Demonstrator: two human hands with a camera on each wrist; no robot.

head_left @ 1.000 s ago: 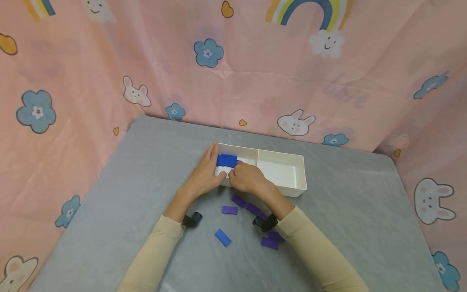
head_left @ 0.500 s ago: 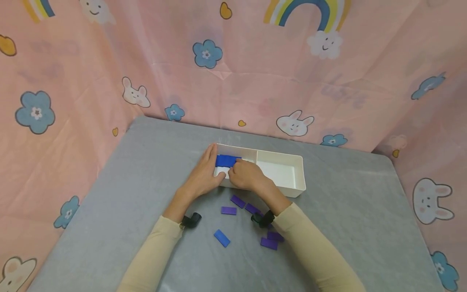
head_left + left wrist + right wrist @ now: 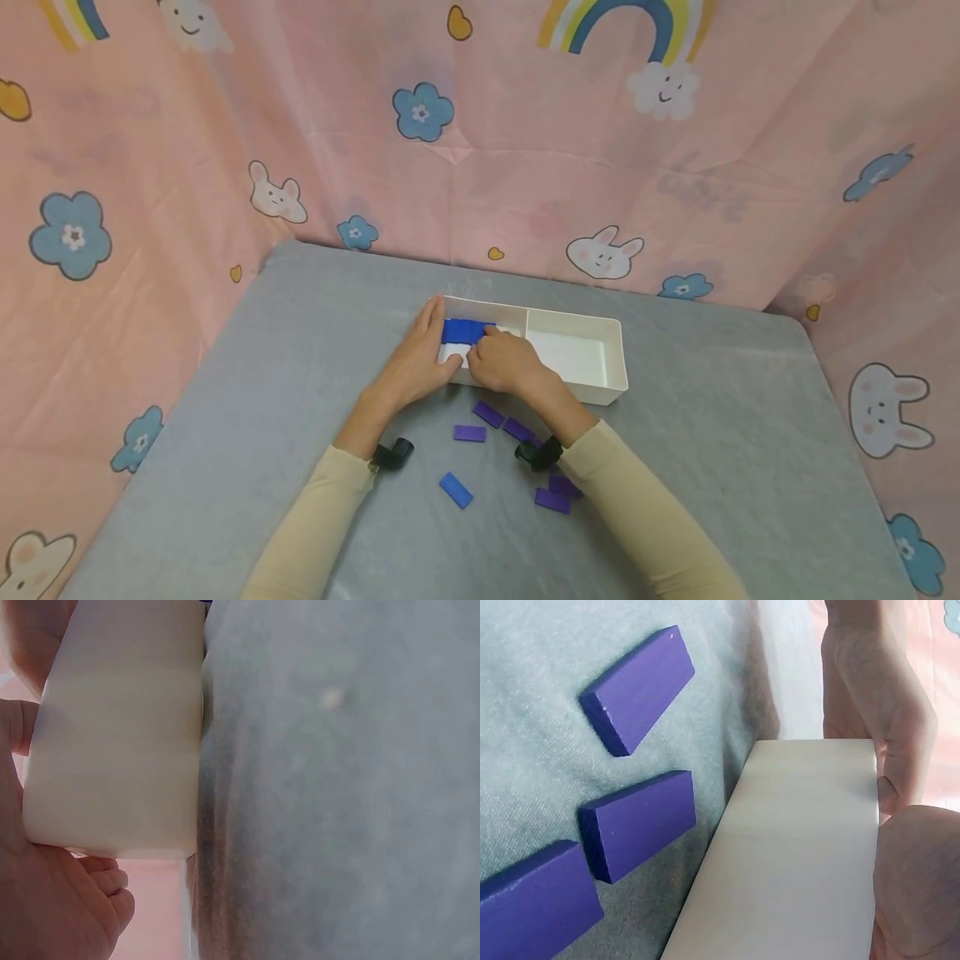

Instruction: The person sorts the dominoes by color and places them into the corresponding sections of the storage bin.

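Note:
Ahead of me is a white two-compartment box [image 3: 576, 354]. My left hand [image 3: 415, 354] holds its left end, palm and fingers along the outer wall, thumb over the near rim. In the left wrist view, that thumb [image 3: 19, 724] lies at the rim. Blue blocks [image 3: 463, 331] sit side by side in the left compartment. My right hand [image 3: 505, 360] reaches over the near wall, its fingers curled at the rightmost blue block; the box wall and hand partly hide the fingertips.
Nearer me on the grey table [image 3: 712, 433] lie a loose blue block [image 3: 456, 490] and several purple blocks [image 3: 469, 433], some partly under my right wrist. A purple block [image 3: 637, 814] also lies beside the box in the right wrist view. A pink patterned cloth [image 3: 510, 192] hangs behind the table.
The rightmost blue block has come into line with the row as my right fingers shifted slightly with it. My left hand stays on the box end. The last half second shows hardly any movement.

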